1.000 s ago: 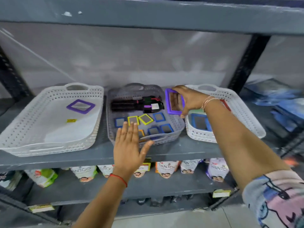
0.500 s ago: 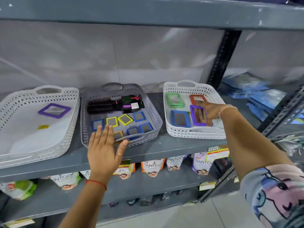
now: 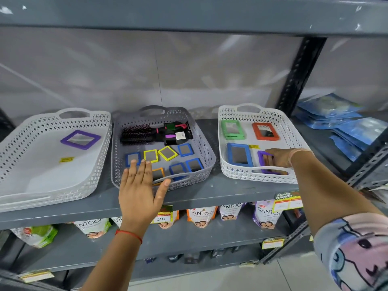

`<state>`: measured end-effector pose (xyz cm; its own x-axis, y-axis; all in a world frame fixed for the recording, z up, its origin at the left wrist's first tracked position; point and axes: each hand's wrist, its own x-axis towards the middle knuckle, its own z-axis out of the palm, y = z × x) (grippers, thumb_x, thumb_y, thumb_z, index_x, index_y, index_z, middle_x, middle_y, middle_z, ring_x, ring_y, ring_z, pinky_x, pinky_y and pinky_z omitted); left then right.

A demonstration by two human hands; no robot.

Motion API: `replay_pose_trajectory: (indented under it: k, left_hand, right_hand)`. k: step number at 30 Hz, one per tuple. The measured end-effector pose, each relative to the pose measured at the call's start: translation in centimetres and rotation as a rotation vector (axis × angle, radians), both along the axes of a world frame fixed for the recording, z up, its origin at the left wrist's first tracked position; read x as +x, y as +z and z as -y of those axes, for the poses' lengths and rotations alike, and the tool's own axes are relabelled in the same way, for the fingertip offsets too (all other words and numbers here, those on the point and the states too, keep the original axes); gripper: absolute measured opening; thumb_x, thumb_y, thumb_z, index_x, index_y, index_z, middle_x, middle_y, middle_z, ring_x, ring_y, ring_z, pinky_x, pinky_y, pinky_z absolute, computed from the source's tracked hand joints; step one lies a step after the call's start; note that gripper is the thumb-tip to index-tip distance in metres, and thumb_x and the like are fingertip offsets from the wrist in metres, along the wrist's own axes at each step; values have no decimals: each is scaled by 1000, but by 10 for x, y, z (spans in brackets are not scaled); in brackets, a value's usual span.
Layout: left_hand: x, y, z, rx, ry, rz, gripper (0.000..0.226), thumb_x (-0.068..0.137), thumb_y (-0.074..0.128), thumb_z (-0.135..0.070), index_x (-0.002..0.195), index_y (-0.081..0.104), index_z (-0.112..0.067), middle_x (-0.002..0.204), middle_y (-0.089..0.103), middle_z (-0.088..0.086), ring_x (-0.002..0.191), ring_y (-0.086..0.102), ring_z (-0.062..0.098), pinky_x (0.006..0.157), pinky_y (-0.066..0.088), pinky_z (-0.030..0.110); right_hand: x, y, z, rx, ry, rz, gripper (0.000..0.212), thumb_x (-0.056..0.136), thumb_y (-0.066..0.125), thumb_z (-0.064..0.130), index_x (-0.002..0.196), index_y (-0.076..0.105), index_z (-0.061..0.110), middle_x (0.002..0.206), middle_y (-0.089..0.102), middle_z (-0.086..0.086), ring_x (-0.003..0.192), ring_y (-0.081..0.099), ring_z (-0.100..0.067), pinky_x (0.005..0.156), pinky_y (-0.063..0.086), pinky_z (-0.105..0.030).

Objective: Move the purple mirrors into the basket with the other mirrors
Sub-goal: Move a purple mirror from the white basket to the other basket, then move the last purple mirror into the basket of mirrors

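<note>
L hand [image 3: 138,190] is spread flat, fingers wide, holding nothing, over the front rim of the grey basket [image 3: 206,152] w/ small mirrors and hairbrushes. R hand [image 3: 280,157] lies on a purple mirror [image 3: 262,161] in the right white basket [image 3: 235,175] (grip unclear, can't tell if pinched), beside blue, green, red mirrors. Farther left, another purple mirror [image 3: 80,139] sits in the left white basket [image 3: 100,143].

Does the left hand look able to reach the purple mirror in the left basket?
Probably yes. The left hand is open and empty by the grey basket, and the purple mirror lies alone, uncovered, in the neighbouring white basket.
</note>
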<state>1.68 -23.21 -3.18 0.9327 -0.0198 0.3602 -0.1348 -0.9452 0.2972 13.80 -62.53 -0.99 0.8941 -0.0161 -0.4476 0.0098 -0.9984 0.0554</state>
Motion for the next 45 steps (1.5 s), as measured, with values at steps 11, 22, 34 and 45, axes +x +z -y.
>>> replay_pose_trajectory:
  k: [11, 22, 34, 45]
  left_hand:
    - [0, -2, -2, 1, -21, 9, 95, 84, 1, -69, 130, 44, 3, 135, 48, 22, 134, 29, 37, 110, 16, 46]
    - [-5, 8, -14, -90, -76, 116, 91, 83, 2, -70, 141, 21, -3, 149, 25, 15, 139, 5, 26, 113, 1, 35]
    - [-11, 5, -143, -45, 257, 116, 87, 86, 5, -67, 141, 20, -1, 149, 20, 15, 139, 4, 25, 113, -4, 36]
    - [-12, -3, -166, 49, 289, -18, 89, 88, 7, -65, 126, 49, 5, 128, 55, 23, 123, 44, 43, 106, 17, 45]
  right_hand:
    - [-27, 22, -10, -157, -192, -9, 79, 89, 42, -5, 151, 3, 27, 160, 8, -5, 146, 17, -28, 119, 23, -40]
    - [-1, 87, -120, 344, 125, 580, 57, 83, 68, 17, 135, 48, 10, 141, 50, -14, 128, 48, -30, 109, 35, -36]
    - [22, 60, -300, 481, 523, 624, 56, 87, 63, 27, 138, 45, 12, 145, 46, -11, 135, 41, -26, 114, 32, -37]
    - [49, 47, -411, 556, 731, 426, 59, 88, 62, 29, 142, 40, 15, 151, 39, -5, 138, 37, -20, 115, 26, -29]
